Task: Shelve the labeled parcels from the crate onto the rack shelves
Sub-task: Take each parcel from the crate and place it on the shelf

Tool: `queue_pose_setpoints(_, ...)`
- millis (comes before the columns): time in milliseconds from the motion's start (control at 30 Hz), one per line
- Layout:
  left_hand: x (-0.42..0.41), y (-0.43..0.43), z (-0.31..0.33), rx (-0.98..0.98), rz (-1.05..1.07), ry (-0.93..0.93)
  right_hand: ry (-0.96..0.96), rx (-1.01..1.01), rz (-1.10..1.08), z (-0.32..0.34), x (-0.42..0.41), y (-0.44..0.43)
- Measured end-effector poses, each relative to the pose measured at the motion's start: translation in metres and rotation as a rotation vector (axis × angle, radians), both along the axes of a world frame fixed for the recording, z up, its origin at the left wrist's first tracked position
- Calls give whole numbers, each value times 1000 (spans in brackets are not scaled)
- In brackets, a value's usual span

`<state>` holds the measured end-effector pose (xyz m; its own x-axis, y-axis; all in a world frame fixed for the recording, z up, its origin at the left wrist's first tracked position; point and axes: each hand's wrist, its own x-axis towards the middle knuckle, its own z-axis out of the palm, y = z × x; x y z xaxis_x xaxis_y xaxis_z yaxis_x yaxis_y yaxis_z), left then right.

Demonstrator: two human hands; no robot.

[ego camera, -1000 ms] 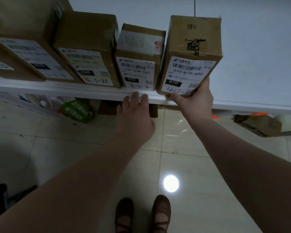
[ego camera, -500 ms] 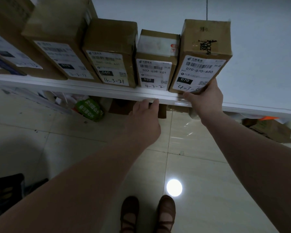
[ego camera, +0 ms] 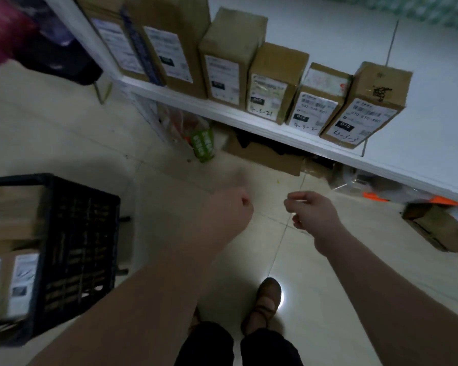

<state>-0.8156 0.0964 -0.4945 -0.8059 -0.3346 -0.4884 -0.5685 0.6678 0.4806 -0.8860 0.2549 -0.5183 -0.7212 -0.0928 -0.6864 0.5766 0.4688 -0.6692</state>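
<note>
A row of brown parcels stands on the white rack shelf point(ego camera: 251, 126). The rightmost parcel point(ego camera: 365, 107) bears a label reading 070 and slightly overhangs the shelf edge. Beside it stand the 032 parcel point(ego camera: 318, 101) and the parcel marked 4-3-21 point(ego camera: 273, 85). My left hand point(ego camera: 230, 210) and my right hand point(ego camera: 312, 212) hang over the floor below the shelf, fingers loosely curled, holding nothing. The black plastic crate point(ego camera: 74, 249) sits on the floor at the left with labeled parcels point(ego camera: 11, 281) inside.
Under the shelf lie a green packet point(ego camera: 202, 143), flat cardboard point(ego camera: 270, 157) and clutter. An open cardboard box point(ego camera: 439, 225) sits on the floor at the right. A dark bag point(ego camera: 50, 54) is at the upper left. My shoe point(ego camera: 267, 299) is on the tiles.
Both hands have left the shelf edge and the 070 parcel and dropped toward the floor. The view has swung left and down, bringing the crate into sight.
</note>
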Motion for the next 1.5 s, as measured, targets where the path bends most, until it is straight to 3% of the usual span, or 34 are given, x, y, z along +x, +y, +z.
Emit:
queue_pose_setpoints(233,134,-41,25,198,372,-109,1,71,241,50,137,-59)
queue_pose_setpoints(400,249,-95,47,345,579,-39,-17,98,375,63,238,-132)
queue_pose_setpoints(567,387,-186,81,457,829,16,-64,-23,425,80,344,-233)
queue_pose_setpoints(700,483,-263,111,402,1020,80,-99,-124,541,97,417,-308)
queue_pose_setpoints(833,551,-313,124,340,1129,139,-78,-86,652,98,463,-357)
queue_pose_setpoints(1133,590,-353,112,333,1117,76,-193,61,578,72,477,-426)
queue_pose_setpoints(1500,555,-469,70,273,972,-115,-236,260,382,18,444,-525)
